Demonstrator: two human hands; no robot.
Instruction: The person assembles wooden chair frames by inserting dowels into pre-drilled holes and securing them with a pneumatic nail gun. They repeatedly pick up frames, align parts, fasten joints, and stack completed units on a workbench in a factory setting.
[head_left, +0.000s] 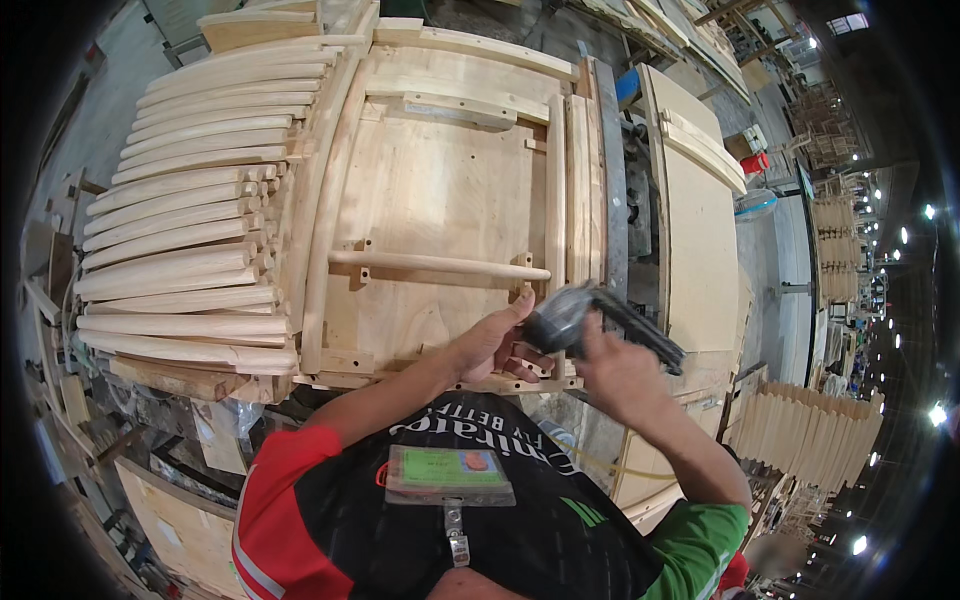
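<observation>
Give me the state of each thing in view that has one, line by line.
Nail gun: gripped, blurred; trigger state unclear
Right hand: closed around the nail gun
Left hand: fingers curled; grip unclear
Round wooden rail: lying crosswise; fastened or loose, unclear
Curved wooden pieces: stacked
Badge: clipped, on chest
Ceiling lights: lit

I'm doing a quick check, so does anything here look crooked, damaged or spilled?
Nothing looks spilled or plainly damaged. The one untidy spot is the slats at the left, whose ends don't line up evenly. The tool in the right hand is blurred, so I can't judge its condition.
</observation>
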